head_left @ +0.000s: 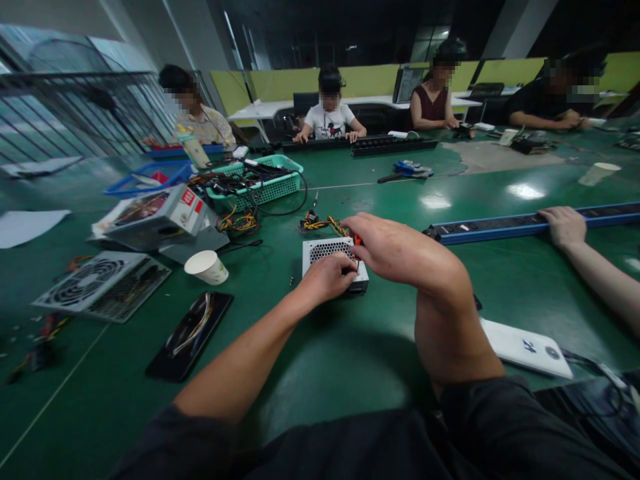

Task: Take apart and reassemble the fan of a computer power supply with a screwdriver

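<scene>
A small grey metal power supply unit [326, 249] with a honeycomb grille lies on the green table in front of me. My right hand [387, 247] is wrapped round the orange handle of a screwdriver [357, 248], held upright over the unit's right side. Close to the screwdriver's lower end, my left hand [326, 276] rests on the unit with thumb and fingers pinched together; what they hold is hidden. Yellow and black cables [325, 225] run out behind the unit. Some tiny screws [292, 281] lie left of it.
To the left are a paper cup [206, 268], a black phone [191, 337], more power supplies [159, 217] and a green basket [273, 180] of cables. On the right, a co-worker's hand [565, 225] touches a blue power strip [493, 229]; a white device [525, 348] lies nearer.
</scene>
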The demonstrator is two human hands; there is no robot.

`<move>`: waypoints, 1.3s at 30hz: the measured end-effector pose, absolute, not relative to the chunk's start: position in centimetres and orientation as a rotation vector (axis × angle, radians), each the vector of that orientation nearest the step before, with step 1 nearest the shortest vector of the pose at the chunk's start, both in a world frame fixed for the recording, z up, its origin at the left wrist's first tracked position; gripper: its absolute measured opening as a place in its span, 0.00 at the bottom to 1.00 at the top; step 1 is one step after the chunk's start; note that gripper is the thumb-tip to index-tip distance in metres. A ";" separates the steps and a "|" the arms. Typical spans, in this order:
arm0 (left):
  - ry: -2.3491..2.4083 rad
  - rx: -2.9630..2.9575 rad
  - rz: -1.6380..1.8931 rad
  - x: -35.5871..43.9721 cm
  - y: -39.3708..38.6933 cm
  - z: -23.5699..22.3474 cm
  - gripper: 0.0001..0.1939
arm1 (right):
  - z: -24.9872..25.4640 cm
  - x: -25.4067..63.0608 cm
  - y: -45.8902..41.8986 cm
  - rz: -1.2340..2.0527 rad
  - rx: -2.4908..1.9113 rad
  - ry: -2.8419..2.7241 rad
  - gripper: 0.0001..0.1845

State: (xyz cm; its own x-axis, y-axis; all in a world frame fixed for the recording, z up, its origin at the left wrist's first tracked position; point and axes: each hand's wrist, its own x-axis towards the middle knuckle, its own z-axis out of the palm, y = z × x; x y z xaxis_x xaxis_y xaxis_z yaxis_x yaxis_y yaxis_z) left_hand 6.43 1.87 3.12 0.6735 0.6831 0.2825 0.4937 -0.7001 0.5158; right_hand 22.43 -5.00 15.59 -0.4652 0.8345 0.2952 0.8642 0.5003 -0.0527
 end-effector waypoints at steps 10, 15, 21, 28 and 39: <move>0.953 2.498 0.606 6.3 1.7 3.6 0.09 | 15.6 22.0 -4.7 -0.396 -1.819 -2.314 0.18; 0.922 2.477 0.634 6.4 1.7 3.5 0.08 | 15.5 22.6 -5.2 -0.196 -1.481 -2.543 0.17; 0.941 2.486 0.613 6.4 1.6 3.7 0.09 | 15.7 22.0 -4.6 -0.466 -1.887 -2.260 0.18; 0.910 2.483 0.629 6.4 1.6 3.7 0.08 | 15.5 22.2 -5.4 -0.221 -1.542 -2.492 0.21; 0.890 2.482 0.640 6.3 1.8 3.5 0.09 | 15.4 22.5 -5.2 -0.212 -1.553 -2.466 0.25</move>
